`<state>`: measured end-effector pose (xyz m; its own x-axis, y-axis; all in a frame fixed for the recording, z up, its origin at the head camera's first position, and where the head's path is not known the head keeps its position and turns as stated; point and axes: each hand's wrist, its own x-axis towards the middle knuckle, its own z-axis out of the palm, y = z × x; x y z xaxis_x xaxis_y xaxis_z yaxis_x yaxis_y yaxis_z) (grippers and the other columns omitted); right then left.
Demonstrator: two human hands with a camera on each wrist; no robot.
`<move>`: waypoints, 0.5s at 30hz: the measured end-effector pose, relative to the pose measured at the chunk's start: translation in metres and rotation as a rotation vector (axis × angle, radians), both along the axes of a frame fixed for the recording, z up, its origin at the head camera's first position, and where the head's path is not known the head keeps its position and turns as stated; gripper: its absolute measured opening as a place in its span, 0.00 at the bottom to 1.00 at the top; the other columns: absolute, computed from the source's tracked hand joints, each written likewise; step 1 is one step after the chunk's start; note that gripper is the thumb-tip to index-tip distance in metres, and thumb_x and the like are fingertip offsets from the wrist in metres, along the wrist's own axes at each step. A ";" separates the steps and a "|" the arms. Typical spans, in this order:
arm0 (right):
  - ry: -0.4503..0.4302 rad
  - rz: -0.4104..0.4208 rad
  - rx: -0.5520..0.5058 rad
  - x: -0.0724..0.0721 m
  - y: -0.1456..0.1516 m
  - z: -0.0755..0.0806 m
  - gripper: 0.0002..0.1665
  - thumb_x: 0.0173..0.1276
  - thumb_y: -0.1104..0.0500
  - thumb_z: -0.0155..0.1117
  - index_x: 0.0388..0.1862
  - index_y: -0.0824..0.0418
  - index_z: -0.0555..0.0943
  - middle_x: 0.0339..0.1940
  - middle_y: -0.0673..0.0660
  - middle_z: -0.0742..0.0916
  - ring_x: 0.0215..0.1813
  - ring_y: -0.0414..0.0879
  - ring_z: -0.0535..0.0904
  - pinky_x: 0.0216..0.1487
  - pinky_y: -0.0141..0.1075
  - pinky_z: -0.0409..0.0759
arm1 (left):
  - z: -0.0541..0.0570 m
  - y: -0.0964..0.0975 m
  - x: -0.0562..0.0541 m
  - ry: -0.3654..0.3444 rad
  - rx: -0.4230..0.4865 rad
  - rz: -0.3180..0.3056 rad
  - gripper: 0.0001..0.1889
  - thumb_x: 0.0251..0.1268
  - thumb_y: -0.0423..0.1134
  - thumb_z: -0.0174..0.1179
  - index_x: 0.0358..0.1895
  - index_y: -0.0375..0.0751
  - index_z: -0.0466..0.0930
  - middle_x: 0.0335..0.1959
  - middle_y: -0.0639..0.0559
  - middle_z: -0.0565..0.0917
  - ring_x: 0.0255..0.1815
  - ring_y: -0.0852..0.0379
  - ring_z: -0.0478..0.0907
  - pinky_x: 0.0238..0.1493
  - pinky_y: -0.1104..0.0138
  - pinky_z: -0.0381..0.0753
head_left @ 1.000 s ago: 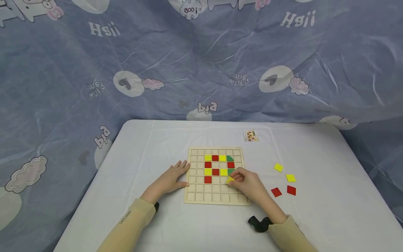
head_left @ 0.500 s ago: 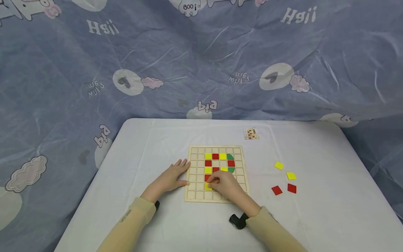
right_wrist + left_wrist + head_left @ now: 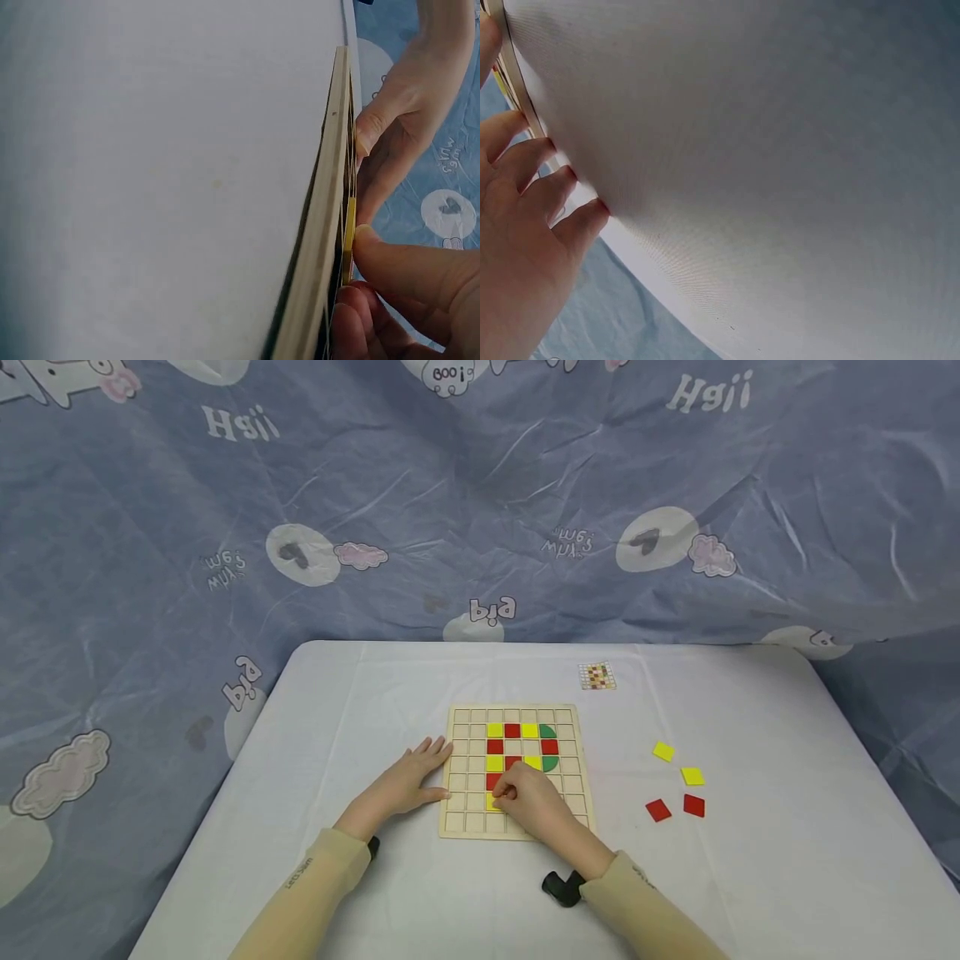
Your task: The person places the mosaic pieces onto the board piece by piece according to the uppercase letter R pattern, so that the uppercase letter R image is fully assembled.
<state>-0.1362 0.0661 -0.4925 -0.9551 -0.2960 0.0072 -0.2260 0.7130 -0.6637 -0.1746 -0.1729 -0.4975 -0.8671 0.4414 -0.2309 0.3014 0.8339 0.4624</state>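
On the white table (image 3: pixel 420 902), the spread left hand (image 3: pixel 401 783) touches a part-filled board (image 3: pixel 477 770), the right hand (image 3: pixel 538 806) pinches a yellow tile (image 3: pixel 491 802), and four tiles (image 3: pixel 693 776) lie unplaced, lower right.

Yellow tile (image 3: pixel 349 229) — on wooden board (image 3: pixel 321 202)

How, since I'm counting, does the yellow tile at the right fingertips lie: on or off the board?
On: the right wrist view shows the yellow tile against the board; if flush, cannot tell.
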 end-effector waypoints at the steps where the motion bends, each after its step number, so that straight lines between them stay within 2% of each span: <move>1: -0.001 -0.008 -0.006 0.001 0.001 0.001 0.06 0.57 0.63 0.76 0.27 0.55 0.85 0.28 0.46 0.79 0.29 0.37 0.72 0.30 0.25 0.73 | 0.000 0.000 0.000 0.000 -0.002 -0.001 0.43 0.62 0.52 0.66 0.77 0.44 0.56 0.80 0.46 0.53 0.82 0.44 0.45 0.79 0.46 0.50; 5: -0.013 -0.070 -0.057 0.004 0.016 0.009 0.06 0.58 0.62 0.76 0.28 0.54 0.85 0.27 0.46 0.79 0.30 0.38 0.73 0.30 0.26 0.74 | 0.000 -0.001 0.000 -0.003 -0.003 -0.009 0.44 0.63 0.52 0.65 0.78 0.44 0.54 0.80 0.46 0.52 0.82 0.44 0.44 0.79 0.46 0.49; 8: -0.023 -0.131 -0.085 0.007 0.039 0.015 0.05 0.59 0.62 0.75 0.31 0.56 0.85 0.29 0.48 0.81 0.31 0.40 0.74 0.32 0.27 0.75 | -0.001 -0.001 -0.001 -0.004 0.004 -0.014 0.44 0.63 0.52 0.65 0.78 0.43 0.54 0.80 0.45 0.52 0.82 0.43 0.44 0.79 0.46 0.49; 15: -0.004 -0.266 -0.007 0.016 0.113 0.020 0.10 0.60 0.59 0.74 0.40 0.60 0.85 0.34 0.52 0.85 0.35 0.43 0.78 0.33 0.27 0.78 | -0.001 -0.002 -0.001 0.003 -0.004 -0.019 0.44 0.63 0.52 0.65 0.78 0.44 0.54 0.80 0.45 0.51 0.82 0.44 0.44 0.80 0.46 0.48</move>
<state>-0.1205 0.1788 -0.4722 -0.9994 -0.0345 0.0049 -0.0289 0.7424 -0.6693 -0.1754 -0.1751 -0.4989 -0.8594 0.4568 -0.2298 0.3185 0.8297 0.4584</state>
